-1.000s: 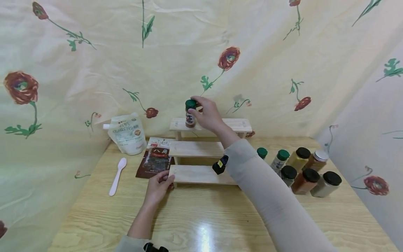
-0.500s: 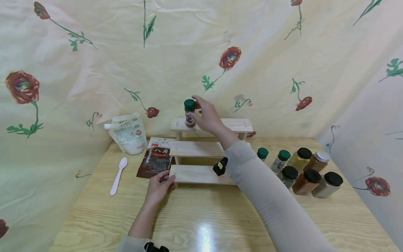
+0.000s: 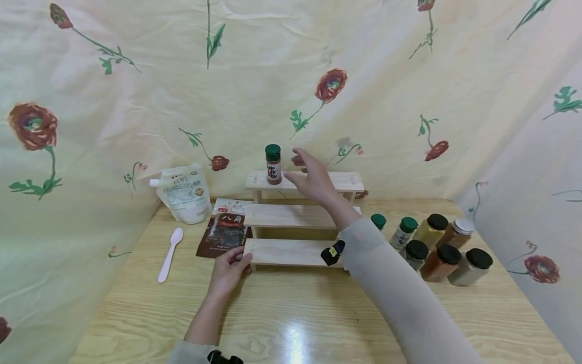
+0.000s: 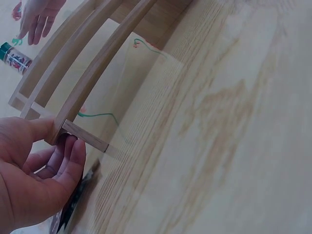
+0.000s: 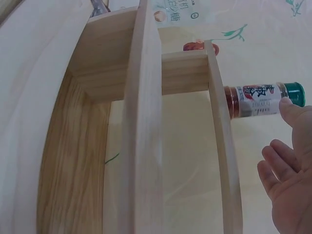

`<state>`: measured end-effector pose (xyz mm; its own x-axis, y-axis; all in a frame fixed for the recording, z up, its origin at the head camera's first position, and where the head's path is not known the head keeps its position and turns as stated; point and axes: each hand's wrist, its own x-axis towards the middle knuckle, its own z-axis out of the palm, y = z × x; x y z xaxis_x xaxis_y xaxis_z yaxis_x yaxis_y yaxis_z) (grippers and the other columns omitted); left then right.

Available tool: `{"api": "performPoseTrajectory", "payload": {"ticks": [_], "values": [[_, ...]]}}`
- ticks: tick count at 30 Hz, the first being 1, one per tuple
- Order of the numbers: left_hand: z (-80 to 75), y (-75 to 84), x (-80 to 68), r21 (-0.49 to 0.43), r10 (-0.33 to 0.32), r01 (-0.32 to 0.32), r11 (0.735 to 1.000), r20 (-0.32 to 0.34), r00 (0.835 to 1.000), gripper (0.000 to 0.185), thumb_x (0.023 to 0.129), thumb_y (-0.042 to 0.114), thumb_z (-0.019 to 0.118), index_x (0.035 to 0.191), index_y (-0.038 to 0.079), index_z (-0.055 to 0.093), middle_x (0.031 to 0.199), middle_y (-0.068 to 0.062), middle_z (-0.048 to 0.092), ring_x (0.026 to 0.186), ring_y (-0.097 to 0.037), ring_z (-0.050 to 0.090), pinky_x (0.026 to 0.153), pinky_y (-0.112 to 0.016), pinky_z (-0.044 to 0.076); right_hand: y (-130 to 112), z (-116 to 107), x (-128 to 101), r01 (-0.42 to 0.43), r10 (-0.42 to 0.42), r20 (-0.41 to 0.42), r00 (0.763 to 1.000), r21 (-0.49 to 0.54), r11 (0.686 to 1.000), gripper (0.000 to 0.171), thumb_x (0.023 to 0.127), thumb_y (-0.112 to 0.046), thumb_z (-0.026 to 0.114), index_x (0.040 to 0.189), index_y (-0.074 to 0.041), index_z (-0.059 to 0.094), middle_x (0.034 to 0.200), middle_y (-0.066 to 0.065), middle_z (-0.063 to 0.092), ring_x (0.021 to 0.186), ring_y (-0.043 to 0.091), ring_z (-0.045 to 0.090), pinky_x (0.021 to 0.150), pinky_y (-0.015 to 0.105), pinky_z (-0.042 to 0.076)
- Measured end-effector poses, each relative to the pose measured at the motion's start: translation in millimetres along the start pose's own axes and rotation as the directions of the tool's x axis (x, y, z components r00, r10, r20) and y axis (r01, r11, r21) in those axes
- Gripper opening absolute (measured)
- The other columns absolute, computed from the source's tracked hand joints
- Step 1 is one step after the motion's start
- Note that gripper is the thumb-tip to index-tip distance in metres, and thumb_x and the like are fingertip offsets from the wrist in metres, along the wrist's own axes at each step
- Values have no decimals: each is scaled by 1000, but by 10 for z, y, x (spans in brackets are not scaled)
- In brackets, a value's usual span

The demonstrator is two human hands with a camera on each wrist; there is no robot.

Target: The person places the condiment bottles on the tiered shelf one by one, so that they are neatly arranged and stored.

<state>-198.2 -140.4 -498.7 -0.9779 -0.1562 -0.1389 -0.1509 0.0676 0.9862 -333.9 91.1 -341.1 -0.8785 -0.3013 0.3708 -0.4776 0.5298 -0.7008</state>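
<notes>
A green-capped spice jar (image 3: 273, 165) stands upright at the left part of the top step of a three-tier wooden rack (image 3: 284, 216). My right hand (image 3: 313, 178) is just right of the jar, its fingers spread and holding nothing. In the head view a gap shows between hand and jar; the right wrist view has the thumb overlapping the jar's cap (image 5: 294, 93). My left hand (image 3: 229, 270) grips the left end of the lowest step, thumb on the board and fingers curled by its end support (image 4: 85, 136).
On the right stand several spice jars (image 3: 447, 260) with black, green and white lids; my right sleeve partly hides some. Left of the rack are a dark red packet (image 3: 225, 227), a white spouted pouch (image 3: 184, 194) and a pale spoon (image 3: 170, 255). A flowered cloth (image 3: 254, 91) hangs behind.
My right hand has let go of the green-capped jar and moved off to the right. The jar stays on the top step. My left hand keeps its place on the rack.
</notes>
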Motion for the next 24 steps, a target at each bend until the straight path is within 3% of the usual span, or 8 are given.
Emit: {"api": "performPoseTrajectory", "payload": {"ticks": [10,24], "values": [[7,31,-16,-2,-12,12,1000,-16,1000,39,98,8,68,132,-9,60,104,-17,64,81,-15,69,71,-28,64,129,-151,-200,32,-34,-38,999,-47,998,61,98,-20,70,149,0,44,138,17,58,128,29,55,107,41,51],[11,18,-23,-1,-5,5,1000,-15,1000,39,98,8,67,132,-10,60,105,-18,64,83,-14,68,71,-27,64,417,-377,-521,45,-55,-103,993,-95,994,53,96,-16,73,141,4,53,129,22,62,120,33,59,100,45,55]]}}
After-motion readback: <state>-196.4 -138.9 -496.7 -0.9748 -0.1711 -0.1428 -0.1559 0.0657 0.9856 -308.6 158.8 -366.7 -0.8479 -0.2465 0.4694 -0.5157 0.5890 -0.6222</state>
